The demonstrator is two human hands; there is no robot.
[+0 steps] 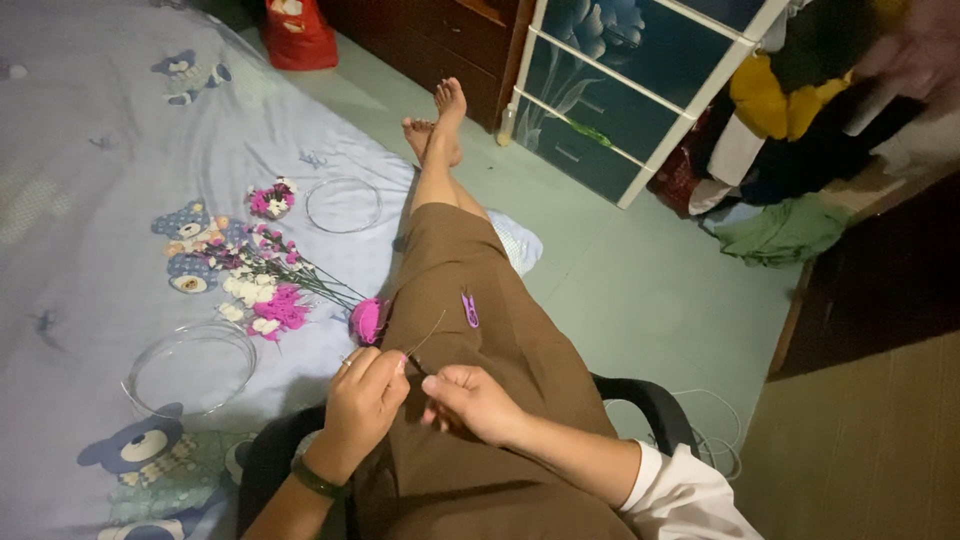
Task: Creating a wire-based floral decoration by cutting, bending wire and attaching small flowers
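Note:
My left hand point(365, 403) and my right hand point(470, 401) meet over my lap, fingertips together. Both pinch a thin wire point(425, 333) that rises up and to the right from the fingers. A small purple clip point(469, 309) lies on my brown-clad thigh just beyond the hands. A pink spool or bud point(367, 319) rests against my leg at the left. Further left on the sheet lies a bunch of artificial pink and white flowers point(262, 285) with green stems.
A clear round ring point(190, 368) lies on the bear-print sheet point(90, 200) near my left arm. A thin wire hoop point(343, 205) and a small flower cluster point(271, 198) lie further away. A drawer cabinet point(620, 90), piled clothes point(800, 110) and a red bag point(298, 35) stand beyond.

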